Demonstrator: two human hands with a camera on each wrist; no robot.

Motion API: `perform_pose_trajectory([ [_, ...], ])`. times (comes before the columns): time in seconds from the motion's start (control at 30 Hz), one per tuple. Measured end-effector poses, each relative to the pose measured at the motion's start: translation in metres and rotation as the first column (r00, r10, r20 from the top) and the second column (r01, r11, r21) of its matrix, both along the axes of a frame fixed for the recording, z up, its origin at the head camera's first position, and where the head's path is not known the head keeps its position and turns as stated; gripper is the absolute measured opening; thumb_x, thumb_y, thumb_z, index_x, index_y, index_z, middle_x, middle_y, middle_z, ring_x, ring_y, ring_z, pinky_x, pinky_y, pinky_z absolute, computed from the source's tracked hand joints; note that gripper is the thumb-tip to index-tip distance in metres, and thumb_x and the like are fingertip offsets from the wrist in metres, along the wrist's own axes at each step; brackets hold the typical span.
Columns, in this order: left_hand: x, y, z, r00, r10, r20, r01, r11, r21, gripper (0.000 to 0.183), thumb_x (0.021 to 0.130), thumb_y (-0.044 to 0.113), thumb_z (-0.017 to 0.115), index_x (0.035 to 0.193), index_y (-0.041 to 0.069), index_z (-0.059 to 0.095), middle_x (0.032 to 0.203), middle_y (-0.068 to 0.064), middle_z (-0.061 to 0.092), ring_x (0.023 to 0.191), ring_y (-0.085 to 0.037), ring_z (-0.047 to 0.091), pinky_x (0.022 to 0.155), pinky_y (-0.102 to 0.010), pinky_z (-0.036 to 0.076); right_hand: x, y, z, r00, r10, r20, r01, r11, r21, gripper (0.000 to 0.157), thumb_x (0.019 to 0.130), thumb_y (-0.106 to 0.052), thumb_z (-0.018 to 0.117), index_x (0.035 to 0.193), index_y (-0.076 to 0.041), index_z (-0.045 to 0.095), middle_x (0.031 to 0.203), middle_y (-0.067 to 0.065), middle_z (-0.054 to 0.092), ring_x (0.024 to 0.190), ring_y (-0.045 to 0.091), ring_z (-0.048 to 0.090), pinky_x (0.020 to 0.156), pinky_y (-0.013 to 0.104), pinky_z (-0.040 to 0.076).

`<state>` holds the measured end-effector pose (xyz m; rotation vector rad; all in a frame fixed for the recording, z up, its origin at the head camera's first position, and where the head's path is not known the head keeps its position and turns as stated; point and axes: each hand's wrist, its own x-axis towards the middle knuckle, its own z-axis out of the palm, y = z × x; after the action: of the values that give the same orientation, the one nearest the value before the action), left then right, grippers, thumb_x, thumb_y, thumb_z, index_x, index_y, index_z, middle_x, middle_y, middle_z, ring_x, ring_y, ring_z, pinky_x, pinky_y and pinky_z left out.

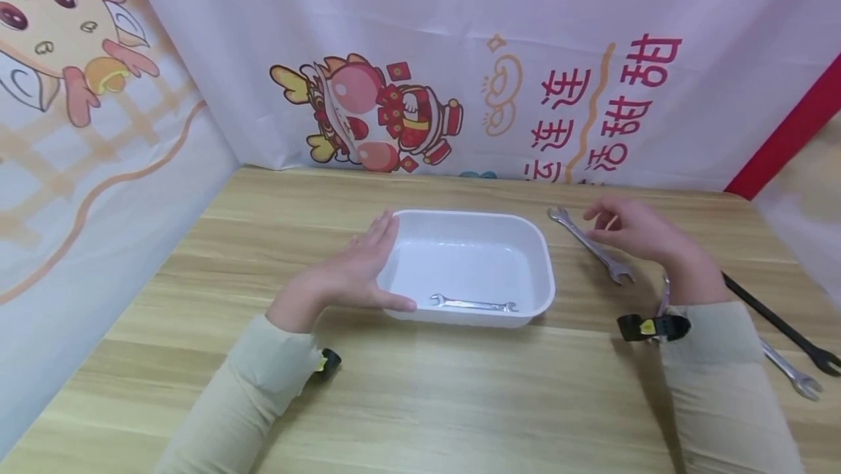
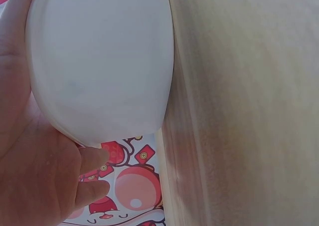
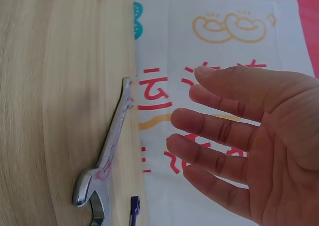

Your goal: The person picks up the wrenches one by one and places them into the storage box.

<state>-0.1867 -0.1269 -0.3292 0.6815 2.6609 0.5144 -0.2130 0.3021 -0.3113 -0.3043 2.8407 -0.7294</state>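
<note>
A wooden table (image 1: 420, 401) is shown, backed by a printed cloth backdrop (image 1: 578, 58); at its centre a white plastic tray (image 1: 535, 255) is steadied by the left hand (image 1: 358, 269), whose straight fingers are laid flat against the tray's left wall while the thumb is run along the near rim, so that the tray is braced rather than clasped. One small wrench (image 1: 473, 304) is seen lying inside the tray near its front wall. To the right of the tray a larger silver wrench (image 1: 591, 246) is laid diagonally on the table, and the right hand (image 1: 640, 229) is held just above its shank with fingers spread and relaxed; nothing is gripped. The step in hand is judged to be the picking up of this wrench: the shank is best pinched near its middle, so that the tool is lifted level, while the tray is kept pressed in place. Further right, a black tool (image 1: 782, 324) and another silver wrench (image 1: 791, 375) are partly covered by the right sleeve (image 1: 723, 379). In the right wrist view a small purple object (image 3: 134, 206) is cut off at the lower edge and cannot be identified. In the left wrist view only the tray's outer wall is shown; its contents are hidden.
</note>
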Motion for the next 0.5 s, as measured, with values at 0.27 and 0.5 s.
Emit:
perform_pose_trajectory([
  [0.27,-0.0005,0.0003,0.0008,1.0,0.0,-0.001,0.0,1.0,-0.008,0.137,0.07,0.075,0.073,0.159,0.011,-0.009,0.168,-0.005,-0.017,0.156,-0.022,-0.012,0.124,-0.055,0.007,-0.006,0.0,-0.0005,0.999,0.04,0.004,-0.04,0.997,0.058,0.035,0.095,-0.015,0.065,0.125,0.001,0.058,0.106,0.019,0.066,0.096,0.031,0.063,0.081,0.047,0.056],
  [0.5,-0.0009,-0.0007,0.0,1.0,0.001,-0.001,-0.001,1.0,-0.002,0.137,0.07,0.074,0.073,0.16,0.011,-0.009,0.168,-0.005,-0.017,0.156,-0.022,-0.011,0.124,-0.055,0.007,-0.0109,0.0035,-0.0021,0.998,0.05,0.029,-0.052,0.996,0.072,0.036,0.094,-0.016,0.066,0.125,0.001,0.058,0.104,0.018,0.065,0.093,0.029,0.063,0.078,0.045,0.056],
])
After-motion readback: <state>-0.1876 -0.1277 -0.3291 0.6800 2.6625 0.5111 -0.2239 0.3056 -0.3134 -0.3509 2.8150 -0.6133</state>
